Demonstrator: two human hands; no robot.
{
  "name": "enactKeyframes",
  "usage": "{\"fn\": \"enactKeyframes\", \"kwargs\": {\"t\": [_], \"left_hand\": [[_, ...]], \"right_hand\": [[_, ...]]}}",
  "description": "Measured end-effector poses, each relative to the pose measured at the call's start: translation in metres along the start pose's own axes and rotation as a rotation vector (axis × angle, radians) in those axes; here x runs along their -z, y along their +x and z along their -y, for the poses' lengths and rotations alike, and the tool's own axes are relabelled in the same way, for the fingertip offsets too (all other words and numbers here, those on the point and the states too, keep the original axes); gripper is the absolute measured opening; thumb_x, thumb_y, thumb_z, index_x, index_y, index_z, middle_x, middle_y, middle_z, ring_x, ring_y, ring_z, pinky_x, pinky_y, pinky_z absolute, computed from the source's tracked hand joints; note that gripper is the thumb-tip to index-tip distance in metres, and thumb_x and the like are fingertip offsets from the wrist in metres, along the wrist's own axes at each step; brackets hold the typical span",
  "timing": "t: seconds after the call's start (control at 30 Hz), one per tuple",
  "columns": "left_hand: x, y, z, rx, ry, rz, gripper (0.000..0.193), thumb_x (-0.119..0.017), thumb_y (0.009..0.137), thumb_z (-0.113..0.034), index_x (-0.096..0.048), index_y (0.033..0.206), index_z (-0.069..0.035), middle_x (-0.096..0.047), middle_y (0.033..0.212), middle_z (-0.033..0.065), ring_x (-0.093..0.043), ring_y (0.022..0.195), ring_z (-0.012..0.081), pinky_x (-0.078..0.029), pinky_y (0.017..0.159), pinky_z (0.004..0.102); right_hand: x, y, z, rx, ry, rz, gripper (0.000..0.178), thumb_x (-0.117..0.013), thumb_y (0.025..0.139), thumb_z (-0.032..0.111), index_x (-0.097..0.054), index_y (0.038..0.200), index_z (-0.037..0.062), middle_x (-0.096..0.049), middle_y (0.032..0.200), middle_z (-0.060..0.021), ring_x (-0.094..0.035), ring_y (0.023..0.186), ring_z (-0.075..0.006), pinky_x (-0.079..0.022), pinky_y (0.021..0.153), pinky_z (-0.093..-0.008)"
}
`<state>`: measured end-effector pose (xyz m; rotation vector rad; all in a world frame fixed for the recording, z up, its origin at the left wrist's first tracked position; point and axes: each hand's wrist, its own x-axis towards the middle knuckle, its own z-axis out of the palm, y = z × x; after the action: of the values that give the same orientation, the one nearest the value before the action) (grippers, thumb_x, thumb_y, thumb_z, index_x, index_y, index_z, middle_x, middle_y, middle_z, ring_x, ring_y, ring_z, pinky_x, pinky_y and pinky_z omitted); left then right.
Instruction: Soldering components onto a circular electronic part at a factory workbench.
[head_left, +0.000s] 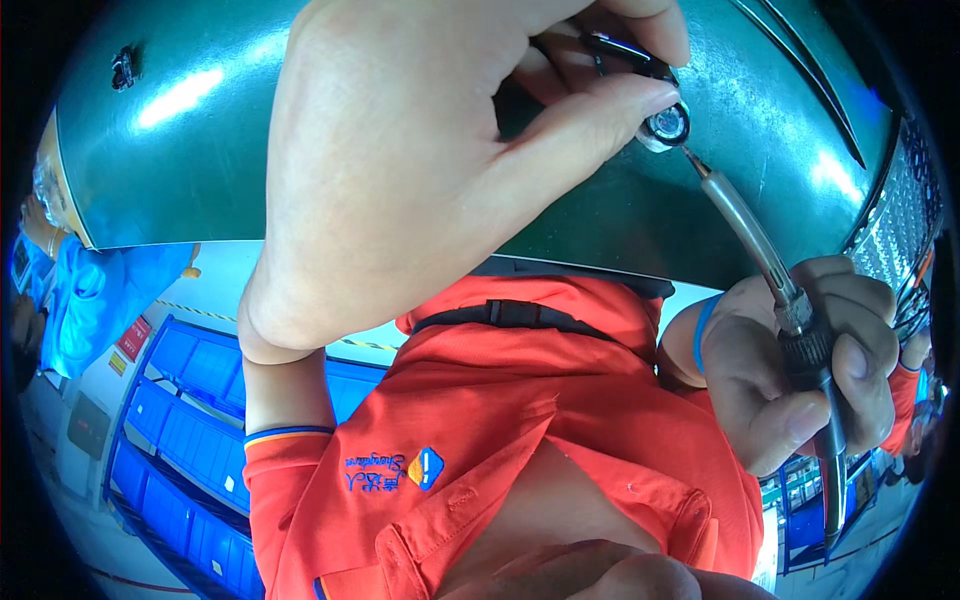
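My left hand reaches over the green work surface, fingers closed in a pinch. Between thumb and fingertips is a small black part with a round end, silvery in the middle and ringed in black. My fingers hide much of this part. In my right hand I grip a soldering iron by its dark handle, its shaft slanting up and to the left. The pointed tip lies right by the round end's lower edge; whether it touches cannot be told.
On the green work surface a small black object lies far left. A black cable runs along the far right. Clear textured plastic sits at the right edge. Blue bins fill a rack; a person in blue is at left.
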<state>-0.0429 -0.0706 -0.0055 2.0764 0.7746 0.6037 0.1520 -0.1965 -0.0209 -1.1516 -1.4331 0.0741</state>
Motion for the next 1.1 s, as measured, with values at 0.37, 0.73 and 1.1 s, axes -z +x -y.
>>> {"fn": "enactKeyframes", "kwargs": {"t": [0.37, 0.73, 1.1], "left_hand": [[0.001, 0.0, 0.0, -0.015, -0.004, 0.006, 0.024, -0.067, 0.09, 0.014, -0.068, 0.113, 0.008, -0.066, 0.108, 0.0122, -0.064, 0.095, 0.0162, -0.053, 0.083, 0.0257], [-0.001, 0.006, 0.001, -0.013, -0.001, 0.012, 0.024, -0.066, 0.09, 0.014, -0.068, 0.113, 0.008, -0.066, 0.108, 0.0122, -0.064, 0.096, 0.0164, -0.053, 0.084, 0.0258], [-0.002, 0.006, -0.001, -0.008, -0.001, 0.008, 0.024, -0.066, 0.09, 0.014, -0.068, 0.113, 0.008, -0.066, 0.109, 0.0122, -0.064, 0.096, 0.0165, -0.053, 0.086, 0.0259]], "right_hand": [[-0.005, 0.001, 0.001, 0.057, 0.001, 0.029, 0.034, -0.05, 0.097, 0.03, -0.054, 0.106, -0.0032, -0.045, 0.062, -0.0123, -0.037, 0.048, -0.0173, -0.031, 0.04, -0.0309], [-0.006, 0.004, -0.007, 0.04, -0.043, 0.065, 0.034, -0.052, 0.098, 0.03, -0.053, 0.105, -0.0032, -0.047, 0.063, -0.0129, -0.039, 0.047, -0.0176, -0.033, 0.039, -0.0304], [-0.003, 0.005, -0.008, 0.07, -0.058, 0.071, 0.033, -0.052, 0.099, 0.029, -0.052, 0.106, -0.0027, -0.047, 0.064, -0.0129, -0.04, 0.046, -0.0178, -0.033, 0.039, -0.0305]]}}
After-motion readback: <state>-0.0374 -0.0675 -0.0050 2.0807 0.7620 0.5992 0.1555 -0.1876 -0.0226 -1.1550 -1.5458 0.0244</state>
